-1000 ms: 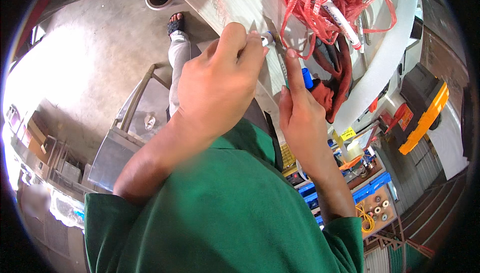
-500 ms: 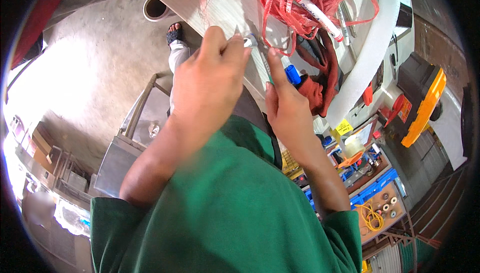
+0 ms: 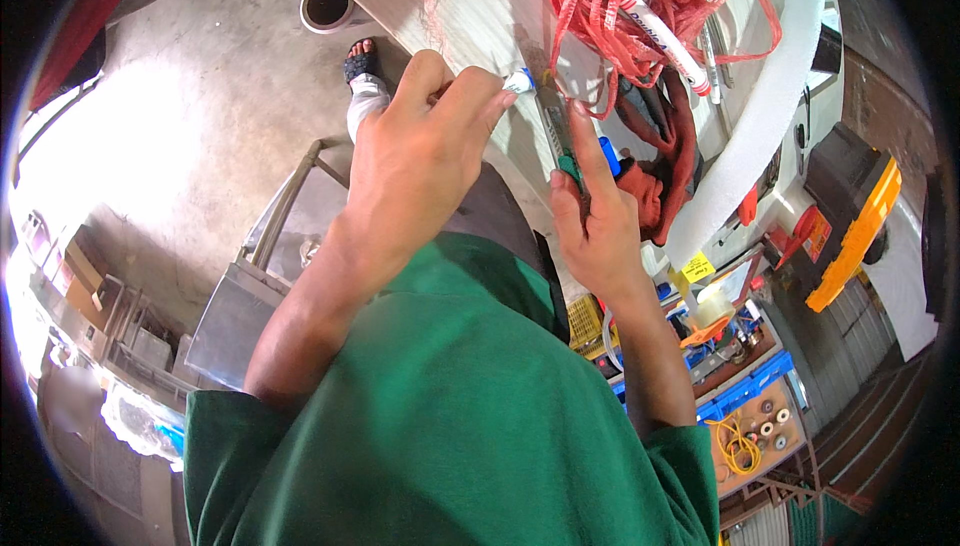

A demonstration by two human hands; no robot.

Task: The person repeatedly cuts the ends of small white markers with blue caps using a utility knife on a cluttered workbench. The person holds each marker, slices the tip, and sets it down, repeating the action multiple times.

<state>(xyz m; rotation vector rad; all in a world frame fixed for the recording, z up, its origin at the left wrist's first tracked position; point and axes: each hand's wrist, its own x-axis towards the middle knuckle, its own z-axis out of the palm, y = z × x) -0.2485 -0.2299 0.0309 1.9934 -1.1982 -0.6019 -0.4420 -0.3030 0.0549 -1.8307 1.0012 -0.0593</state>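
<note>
My left hand [image 3: 420, 146] is closed, its thumb and forefinger pinching a small white-and-blue piece [image 3: 519, 81] above the table; most of that piece's shape is too small to make out. Just to its right, my right hand [image 3: 598, 216] is closed around a slim grey tool with a green part [image 3: 550, 121]. The forefinger lies stretched along the tool, while the thumb presses near the green part; the tool's exact kind cannot be told. Beyond that fingertip lies a tangled heap of red plastic ribbon [image 3: 600, 11], with a white marker with a red end [image 3: 665, 36] on it.
A blue cap-like piece [image 3: 609, 156] and red-and-dark cloth [image 3: 680, 161] lie beside my right hand. White foam strip [image 3: 750, 136] curves along the table's right side. A metal-framed chair [image 3: 265, 266] stands at left; a person's sandalled foot [image 3: 361, 61] is near a bucket [image 3: 326, 6].
My left hand has turned slightly, and the white-and-blue piece in its pinch shows more plainly. The right hand has shifted a little right and down within the view, still on the slim tool.
</note>
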